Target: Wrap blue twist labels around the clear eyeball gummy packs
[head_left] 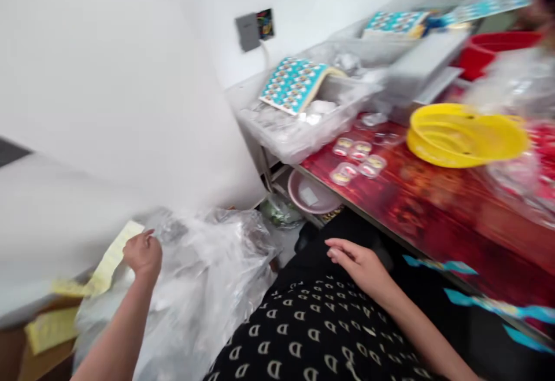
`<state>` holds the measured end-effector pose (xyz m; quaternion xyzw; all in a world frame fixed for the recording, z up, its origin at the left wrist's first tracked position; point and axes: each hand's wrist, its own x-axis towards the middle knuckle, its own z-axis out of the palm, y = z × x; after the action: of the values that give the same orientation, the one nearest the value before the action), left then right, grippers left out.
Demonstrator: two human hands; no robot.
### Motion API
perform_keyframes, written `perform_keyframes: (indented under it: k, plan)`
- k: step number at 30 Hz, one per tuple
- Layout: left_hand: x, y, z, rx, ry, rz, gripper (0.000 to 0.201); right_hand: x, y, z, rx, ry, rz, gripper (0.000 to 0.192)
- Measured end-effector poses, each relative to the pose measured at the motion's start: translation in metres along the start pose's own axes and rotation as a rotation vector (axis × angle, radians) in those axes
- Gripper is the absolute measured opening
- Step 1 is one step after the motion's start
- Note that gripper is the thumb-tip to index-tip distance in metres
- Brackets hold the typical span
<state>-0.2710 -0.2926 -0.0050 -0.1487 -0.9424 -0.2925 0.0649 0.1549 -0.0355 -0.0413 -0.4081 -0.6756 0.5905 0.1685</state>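
Observation:
My left hand (pixel 144 252) is closed on the end of a pale yellow paper strip (pixel 113 256), which trails down to the left over clear plastic. Beneath this hand lies a large heap of clear plastic bags (pixel 195 277). My right hand (pixel 358 265) hovers over my lap, below the table edge, with loosely bent fingers apart and nothing visible in it. Nearest to it on the table are several small clear packs (pixel 359 158) with coloured stickers. Motion blurs parts of the view.
A red-covered table (pixel 416 202) carries a clear bin (pixel 295 138) with blue sticker sheets (pixel 292 83), a yellow basket (pixel 466 138) and a red basin (pixel 489 48). A pink basin (pixel 312 193) sits beneath. A cardboard box (pixel 47 355) stands lower left. Someone is partly visible at upper right.

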Motion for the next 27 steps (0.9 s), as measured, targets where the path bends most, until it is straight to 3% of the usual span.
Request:
perform_keyframes:
  k: [2,4,8,11,14,18,21,27]
  plan:
    - [-0.012,0.030,0.040,-0.040,-0.047,0.106,0.016,-0.001,-0.001,-0.003,-0.004,0.014,-0.023,0.038]
    - [-0.038,0.074,0.069,-0.224,-0.156,0.314,0.014,-0.004,0.001,-0.005,-0.004,0.027,-0.036,0.039]
    - [-0.101,0.193,0.095,-0.606,-0.485,0.608,0.024,-0.011,0.012,-0.007,0.003,0.063,-0.062,0.038]
    - [-0.128,0.282,0.114,-0.530,-0.644,0.874,0.026,-0.018,0.019,-0.010,-0.017,0.088,-0.079,0.036]
    - [-0.135,0.344,0.144,-0.195,-0.603,1.056,0.034,-0.024,0.021,-0.016,-0.036,0.137,-0.093,0.035]
    - [-0.133,0.376,0.179,0.247,-0.539,1.089,0.047,-0.029,0.018,-0.026,-0.058,0.182,-0.106,0.034]
    - [-0.131,0.381,0.190,0.322,-0.572,1.083,0.045,-0.030,0.015,-0.032,-0.077,0.181,-0.119,0.034]
    - [-0.128,0.387,0.189,0.357,-0.640,1.084,0.053,-0.024,0.016,-0.034,-0.087,0.151,-0.155,0.032]
